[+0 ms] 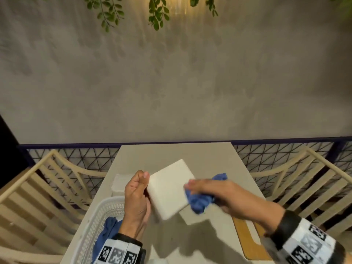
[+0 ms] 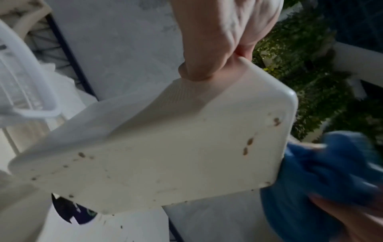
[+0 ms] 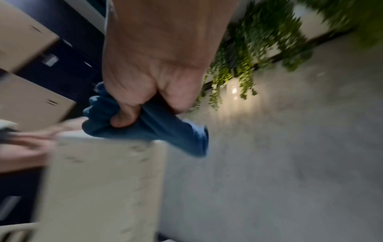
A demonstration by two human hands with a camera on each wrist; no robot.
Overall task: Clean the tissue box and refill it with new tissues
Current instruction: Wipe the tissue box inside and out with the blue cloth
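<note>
Underneath, left-wrist view only, brown specks point(image 2: 247, 144)

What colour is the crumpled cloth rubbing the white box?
Blue: the crumpled cloth in the right hand, clearest in the head view.

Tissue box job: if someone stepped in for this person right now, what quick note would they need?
Left hand grips the white tissue box, lifted and tilted above the table.
Right hand grips a bunched blue cloth against the box's edge.
Done: wiping is under way.
Left: brown spots remain on one face, seen from the left wrist; finish wiping, then refill. A second blue cloth lies in the white basket.
</note>
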